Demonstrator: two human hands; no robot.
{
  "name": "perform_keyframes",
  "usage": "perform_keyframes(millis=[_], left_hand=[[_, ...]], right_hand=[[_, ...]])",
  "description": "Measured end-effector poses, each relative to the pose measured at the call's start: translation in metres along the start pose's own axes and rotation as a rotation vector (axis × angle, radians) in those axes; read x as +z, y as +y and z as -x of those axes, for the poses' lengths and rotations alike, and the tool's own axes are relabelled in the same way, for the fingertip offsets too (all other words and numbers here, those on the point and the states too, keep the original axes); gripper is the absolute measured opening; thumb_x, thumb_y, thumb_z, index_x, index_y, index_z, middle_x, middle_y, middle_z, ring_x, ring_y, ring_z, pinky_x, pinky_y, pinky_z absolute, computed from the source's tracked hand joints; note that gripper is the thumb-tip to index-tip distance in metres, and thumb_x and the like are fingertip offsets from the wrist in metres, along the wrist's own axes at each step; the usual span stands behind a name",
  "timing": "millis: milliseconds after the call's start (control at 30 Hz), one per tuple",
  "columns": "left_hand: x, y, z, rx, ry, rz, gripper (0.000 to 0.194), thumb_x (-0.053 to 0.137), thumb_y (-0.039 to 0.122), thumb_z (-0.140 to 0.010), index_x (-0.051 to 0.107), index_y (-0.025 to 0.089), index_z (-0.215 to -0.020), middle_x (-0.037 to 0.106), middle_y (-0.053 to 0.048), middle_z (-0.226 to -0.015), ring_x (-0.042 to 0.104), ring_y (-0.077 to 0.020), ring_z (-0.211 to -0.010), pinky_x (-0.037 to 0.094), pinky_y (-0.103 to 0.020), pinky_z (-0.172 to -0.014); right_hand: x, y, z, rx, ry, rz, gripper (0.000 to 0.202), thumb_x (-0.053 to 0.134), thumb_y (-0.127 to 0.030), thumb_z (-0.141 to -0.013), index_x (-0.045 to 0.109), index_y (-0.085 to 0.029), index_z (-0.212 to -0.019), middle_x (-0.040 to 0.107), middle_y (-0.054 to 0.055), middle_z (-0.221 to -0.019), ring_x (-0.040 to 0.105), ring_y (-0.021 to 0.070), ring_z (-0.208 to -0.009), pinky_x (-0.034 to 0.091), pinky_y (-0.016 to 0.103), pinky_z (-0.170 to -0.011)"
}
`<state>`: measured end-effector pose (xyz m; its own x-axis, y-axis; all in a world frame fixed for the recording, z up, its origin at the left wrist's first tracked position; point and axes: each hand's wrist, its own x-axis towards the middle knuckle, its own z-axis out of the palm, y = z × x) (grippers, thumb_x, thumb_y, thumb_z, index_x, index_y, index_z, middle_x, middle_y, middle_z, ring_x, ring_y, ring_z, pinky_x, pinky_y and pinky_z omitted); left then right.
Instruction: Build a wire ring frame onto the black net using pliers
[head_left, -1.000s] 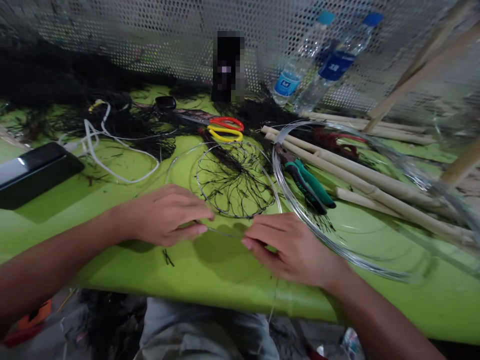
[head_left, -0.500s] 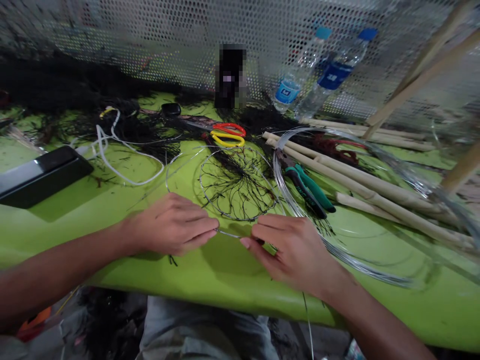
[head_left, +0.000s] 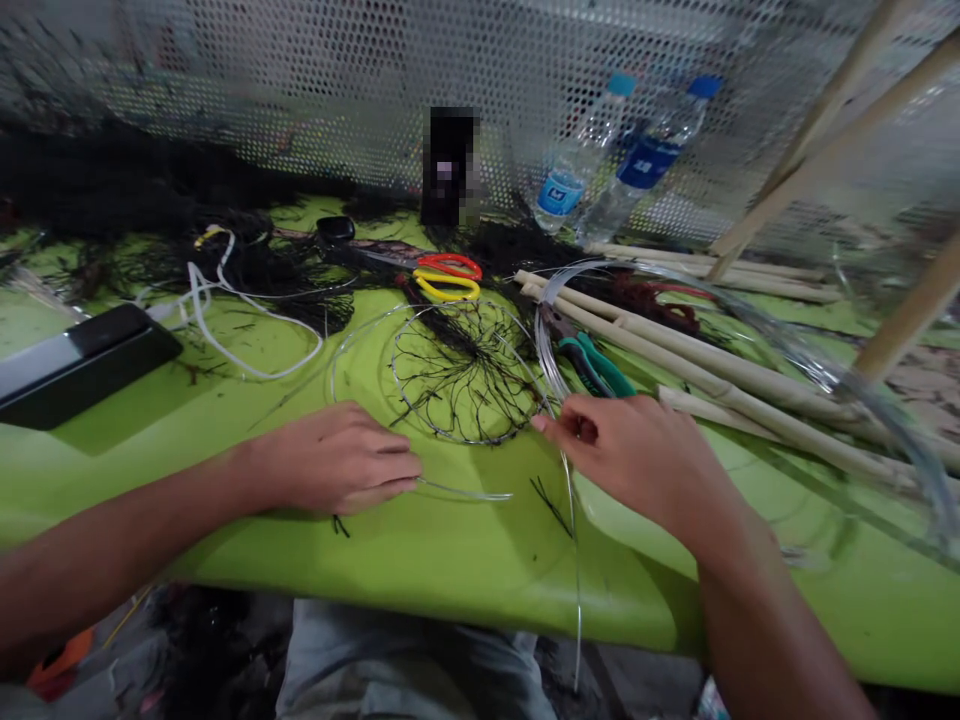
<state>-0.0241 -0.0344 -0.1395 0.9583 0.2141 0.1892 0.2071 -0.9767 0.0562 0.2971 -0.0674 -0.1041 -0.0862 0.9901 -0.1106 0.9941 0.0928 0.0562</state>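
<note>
My left hand (head_left: 352, 460) is closed on a thin metal wire (head_left: 465, 491), whose bare end sticks out to the right above the table. My right hand (head_left: 637, 455) has its fingers curled at the right rim of a wire hoop (head_left: 393, 370); what they hold, if anything, is hidden. Inside that hoop spreads a web of black branching strands (head_left: 476, 350). A loose wire (head_left: 574, 560) runs from beneath my right hand over the table's front edge. Green-handled pliers (head_left: 600, 365) lie just beyond this hand, partly covered by it.
Scissors (head_left: 450, 277) with red and yellow handles lie behind the hoop. A wire coil (head_left: 551, 350) and bamboo sticks (head_left: 720, 370) occupy the right side. Two bottles (head_left: 562, 190) lean at the back. A white cable (head_left: 259, 370) and dark box (head_left: 90, 360) are at left.
My right hand has let go of the wire held in my left hand and moved right, towards the hoop's edge and pliers. The wire's right end is now free. The view shifted slightly.
</note>
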Motion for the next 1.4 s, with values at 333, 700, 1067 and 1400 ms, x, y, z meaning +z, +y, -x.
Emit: perform_keyframes(millis=[333, 700, 1067, 1400], left_hand=[[-0.003, 0.003, 0.011, 0.086, 0.156, -0.126, 0.022, 0.05, 0.018, -0.104, 0.063, 0.021, -0.122, 0.068, 0.002, -0.071, 0.06, -0.0126, -0.056, 0.036, -0.031, -0.055], [0.013, 0.012, 0.0, 0.066, 0.171, -0.116, 0.031, 0.042, 0.02, -0.109, 0.054, 0.014, -0.137, 0.07, 0.001, -0.073, 0.063, -0.0135, -0.056, 0.041, -0.03, -0.054], [0.015, 0.023, -0.01, 0.103, 0.261, -0.155, 0.039, 0.042, 0.043, -0.111, 0.062, 0.015, -0.13, 0.076, -0.003, -0.087, 0.07, -0.0138, -0.07, 0.052, -0.027, -0.066], [-0.047, -0.023, -0.058, -0.261, 0.504, -0.493, 0.047, 0.057, 0.031, -0.106, 0.051, 0.023, -0.152, 0.059, -0.016, -0.152, 0.055, -0.0338, -0.141, 0.042, -0.05, -0.112]], right_hand=[[-0.002, -0.002, 0.0, 0.001, -0.019, -0.349, 0.025, 0.059, -0.031, -0.091, 0.067, -0.024, -0.068, 0.073, 0.003, -0.067, 0.063, 0.0195, -0.057, 0.039, 0.032, -0.055], [0.001, 0.004, -0.017, 0.044, 0.087, -1.551, 0.022, 0.07, -0.043, -0.093, 0.06, -0.024, -0.097, 0.04, -0.011, -0.06, 0.032, 0.0046, -0.039, 0.017, 0.022, -0.041], [-0.003, 0.008, -0.015, 0.017, -0.165, -1.723, 0.044, 0.076, -0.033, -0.085, 0.071, -0.018, -0.126, 0.046, -0.007, -0.064, 0.03, 0.0054, -0.045, 0.012, 0.023, -0.044], [-0.015, 0.011, -0.002, -0.111, -0.269, -1.863, 0.039, 0.075, -0.024, -0.085, 0.075, -0.013, -0.123, 0.046, -0.005, -0.067, 0.031, 0.005, -0.048, 0.009, 0.023, -0.044]])
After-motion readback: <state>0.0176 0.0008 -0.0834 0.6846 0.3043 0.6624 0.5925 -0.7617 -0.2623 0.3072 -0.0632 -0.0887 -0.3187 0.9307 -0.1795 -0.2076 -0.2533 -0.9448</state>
